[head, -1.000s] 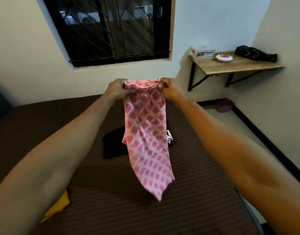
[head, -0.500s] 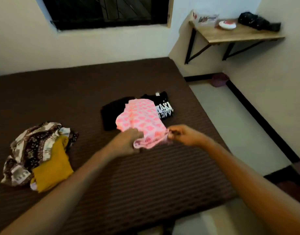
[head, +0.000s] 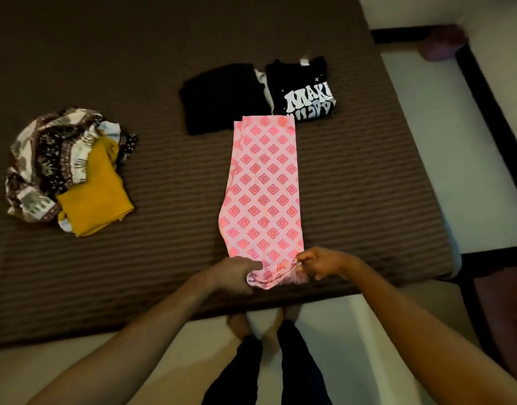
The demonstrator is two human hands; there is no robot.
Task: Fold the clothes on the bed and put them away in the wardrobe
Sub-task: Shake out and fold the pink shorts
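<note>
**Pink garment flat, ready for the cross fold**

The pink patterned garment point(head: 263, 188) lies as a long strip on the bed point(head: 368, 185), running from the near edge toward the middle. Its far end touches the two folded black items, a plain one point(head: 222, 97) and a printed tee point(head: 304, 92).

The left hand point(head: 233, 274) grips the near left corner and the right hand point(head: 318, 263) pinches the near right corner, both at the waistband, which is bunched between them.

To do this well:
- Pull the corners apart first so the band goes flat.
- Lift both evenly and carry the near end to the far end, edges matched.
- Stop short of the black stack (overlap would disturb it).
- Press the crease.

An unfolded pile point(head: 67, 168) sits toward the left edge; I judge it's next.
</note>
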